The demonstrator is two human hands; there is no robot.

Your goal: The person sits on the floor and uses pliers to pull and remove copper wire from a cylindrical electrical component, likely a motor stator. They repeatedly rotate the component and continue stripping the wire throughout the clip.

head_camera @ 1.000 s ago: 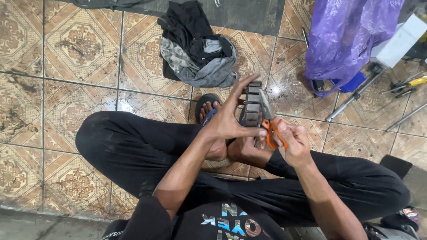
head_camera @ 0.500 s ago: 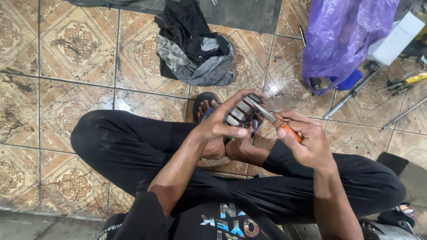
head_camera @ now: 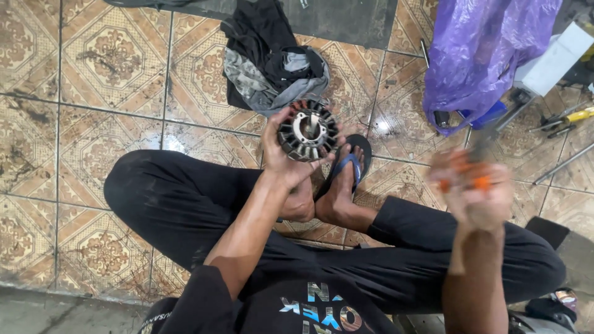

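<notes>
1. Head view, centre. We see one left hand (head_camera: pixel 286 158) raised above the crossed legs, its fingers wrapped around the rim of one round metal stator (head_camera: pixel 308 131). The stator is a dark ring of coil poles around an open hub, and its face is turned up toward the camera.
2. Head view, right. We see one right hand (head_camera: pixel 476 195), blurred, closed around one orange-handled tool (head_camera: pixel 465 173). It sits well apart from the stator, to its right and nearer. We cannot tell the tool's kind or tip.
3. Head view, near. We count two legs in black trousers (head_camera: pixel 185 204) folded on the patterned floor tiles (head_camera: pixel 80 74). One foot wears a sandal with blue straps (head_camera: pixel 349 164), just beyond and below the stator.
4. Head view, far centre. We count one heap of black and grey cloth (head_camera: pixel 272 59) on the tiles, just behind the stator.
5. Head view, far right. We count one purple plastic bag (head_camera: pixel 482 46), with one white box (head_camera: pixel 550 59) beside it.
6. Head view, right edge. Several long hand tools (head_camera: pixel 566 117) lie on the tiles; one has a yellow handle. Their exact number is unclear.
</notes>
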